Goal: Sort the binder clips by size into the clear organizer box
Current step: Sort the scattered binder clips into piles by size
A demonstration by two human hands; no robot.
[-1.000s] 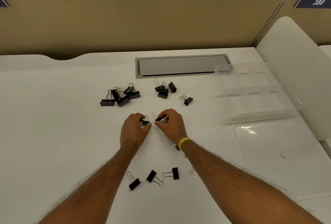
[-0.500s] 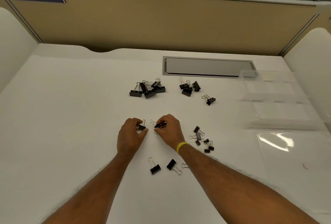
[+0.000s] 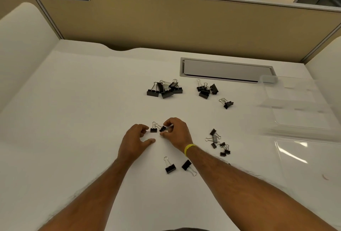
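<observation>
On the white desk my right hand [image 3: 176, 133] pinches a small black binder clip [image 3: 162, 128]. A second small clip [image 3: 153, 129] stands just left of it, beside the fingertips of my left hand [image 3: 135, 141], whose fingers are apart and off the clip. A pile of large clips [image 3: 165, 88] lies farther back, a medium pile [image 3: 206, 89] to its right, and a lone clip [image 3: 227, 103] beyond that. Several small clips [image 3: 218, 143] lie right of my right wrist. Two medium clips [image 3: 169, 167] lie between my forearms. The clear organizer box [image 3: 295, 105] sits at the far right.
The box's clear lid [image 3: 310, 166] lies flat in front of it at the right. A grey cable hatch [image 3: 227, 70] is set into the desk at the back. Tan partition walls and white side panels enclose the desk.
The view has swung left, so everything appears shifted right. My left hand has let go of its small clip, which now stands on the desk. My right hand still holds its clip.
</observation>
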